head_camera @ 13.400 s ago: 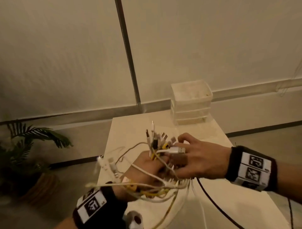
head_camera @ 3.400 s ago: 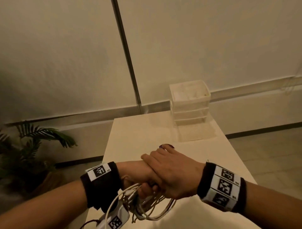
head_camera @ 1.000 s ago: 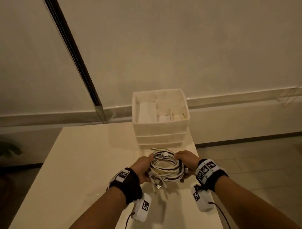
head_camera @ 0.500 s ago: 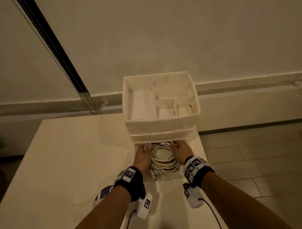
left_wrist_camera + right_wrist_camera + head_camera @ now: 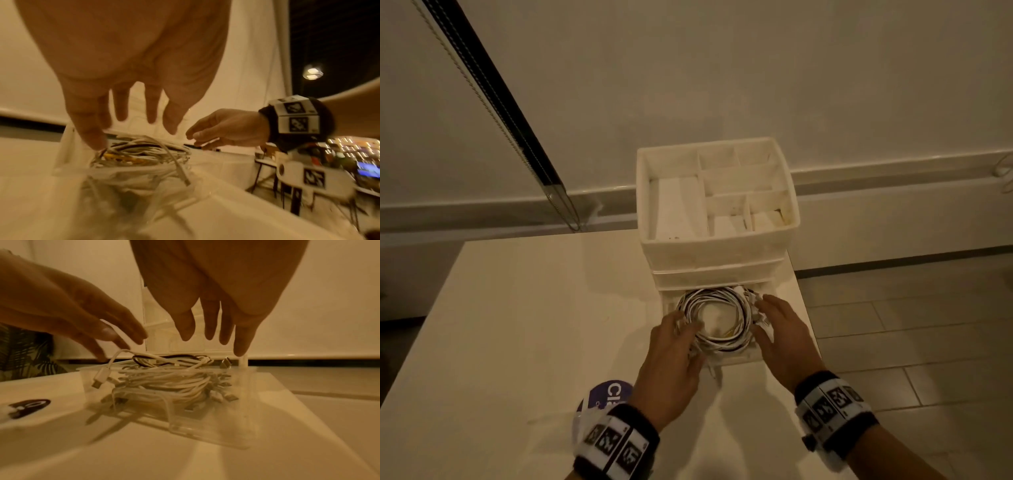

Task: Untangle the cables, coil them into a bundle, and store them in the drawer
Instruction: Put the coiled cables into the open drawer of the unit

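Nearest the camera, two wristbands (image 5: 616, 442) with black-and-white markers sit on the forearms, and a round purple sticker (image 5: 607, 397) lies on the bench (image 5: 517, 325) just beside the left wrist. Ahead of them the two hands flank one coil of cables (image 5: 717, 320), which lies inside the pulled-out bottom drawer (image 5: 739, 358) of a small drawer unit (image 5: 717, 253). The left hand (image 5: 674, 363) has its fingers straight and spread, the fingertips (image 5: 96, 142) touching the coil's left side without curling round it. The right hand (image 5: 782, 337) is likewise released, fingers extended over the coil's right side and the drawer's right wall; whether it touches the cables I cannot tell. The coil is mostly white strands with one yellow and one dark strand in it, and a white plug end (image 5: 98, 381) hangs over the drawer's near left rim. The drawer's front edge stands out toward the person, with bare bench in front of it and wide bare bench to its left; on the right the drawer sits close to the bench edge, with tiled floor (image 5: 911, 342) beyond. The unit has three tiers, its open top tray divided into several compartments. Behind it runs the wall (image 5: 722, 68).
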The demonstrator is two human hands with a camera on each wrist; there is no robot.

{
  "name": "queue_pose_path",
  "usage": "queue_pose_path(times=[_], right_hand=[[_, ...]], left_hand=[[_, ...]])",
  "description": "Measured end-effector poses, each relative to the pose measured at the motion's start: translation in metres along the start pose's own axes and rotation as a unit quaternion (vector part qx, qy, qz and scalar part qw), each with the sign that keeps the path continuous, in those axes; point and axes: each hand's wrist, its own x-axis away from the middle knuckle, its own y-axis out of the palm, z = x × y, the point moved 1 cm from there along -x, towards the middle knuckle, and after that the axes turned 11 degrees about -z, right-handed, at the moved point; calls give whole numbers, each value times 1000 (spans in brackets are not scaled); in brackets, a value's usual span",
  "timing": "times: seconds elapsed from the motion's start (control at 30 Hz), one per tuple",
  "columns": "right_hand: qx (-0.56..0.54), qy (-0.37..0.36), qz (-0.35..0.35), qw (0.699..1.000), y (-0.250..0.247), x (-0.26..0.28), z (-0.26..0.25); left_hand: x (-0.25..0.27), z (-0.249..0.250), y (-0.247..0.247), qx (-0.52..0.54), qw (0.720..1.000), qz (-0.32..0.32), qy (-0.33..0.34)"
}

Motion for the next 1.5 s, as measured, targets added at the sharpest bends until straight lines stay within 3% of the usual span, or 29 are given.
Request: queue_pose_path(times=[0.07, 0.27, 0.4, 0.6, 0.7, 0.83, 0.9, 0.97, 1.07, 1.13, 1.27, 1.4, 1.5], right_hand=[[32, -36, 13, 999, -4, 5, 7], [99, -49, -57, 992, 14, 10, 19], [78, -47, -68, 994, 29, 18, 25], [26, -65, -47, 996, 32, 20, 31], [17, -61, -44, 997, 33, 23, 29], [11, -48, -32, 998, 33, 25, 23], [-1, -53, 3, 999, 25, 23, 20], [-1, -78, 51, 996, 13, 20, 12], [90, -196, 25, 976, 6, 13, -10], [139, -219, -32, 965, 9, 3, -21], [77, -151, -55, 984, 8, -13, -16], [87, -110, -108, 984, 10, -8, 3], [118, -84, -144, 979, 5, -5, 11]], left_hand=[[8, -6, -2, -38, 998, -45, 25], [-17, -16, -2, -153, 983, -93, 48], [-40, -10, -4, -151, 979, -137, 2], [-40, -13, 6, -135, 989, -52, -24], [-41, -12, 5, -160, 982, -91, -30], [-45, -13, -4, -78, 986, -146, 7], [-33, -15, -10, -34, 995, -85, 49], [-19, -17, -16, -32, 992, 37, 117], [-10, -21, -23, -81, 969, 135, 188], [-15, -23, -25, -87, 969, 140, 185], [-22, -25, -22, 68, 986, 127, 81], [-18, -35, -9, -101, 978, 46, 177], [-15, -40, -9, -115, 973, 23, 196]])
